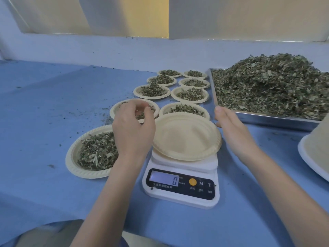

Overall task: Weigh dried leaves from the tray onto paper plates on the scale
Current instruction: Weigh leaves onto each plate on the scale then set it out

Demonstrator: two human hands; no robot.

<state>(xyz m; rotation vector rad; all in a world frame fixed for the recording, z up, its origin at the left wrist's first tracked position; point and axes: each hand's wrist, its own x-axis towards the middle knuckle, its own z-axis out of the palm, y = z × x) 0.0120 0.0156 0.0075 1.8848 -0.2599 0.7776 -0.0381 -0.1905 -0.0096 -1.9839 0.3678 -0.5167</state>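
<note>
My left hand (132, 128) hovers over the near end of the filled plates, fingers bent and fingertips drawn together above a leaf-filled plate (134, 109); whether that grip has any leaves in it I cannot tell. My right hand (231, 130) is flat, fingers straight and together, holding nothing, its fingertips close to the near left corner of the metal tray (267, 119); I cannot tell whether they touch it.

Between my hands an empty paper plate (186, 136), round, beige and matte with a ridged rim, sits on the platform of the white plastic kitchen scale (181, 186). The scale's lit display (164, 179) reads 0, and beside it are an orange round button and the letters M and T on a dark panel.

The tray is shiny steel with low walls, heaped with a loose mound of dried leaves (270, 84), crumbly, grey-green and stemmy. Beyond the scale, filled paper plates (189, 93) stand in two rows running away from me, each holding a small flat pile. A larger filled plate (92, 152) lies just left of the scale, partly under my left forearm. Everything rests on a blue counter (44, 113) scattered with leaf crumbs. At the right edge stands a stack of beige paper plates (316, 154), cut off by the frame.
</note>
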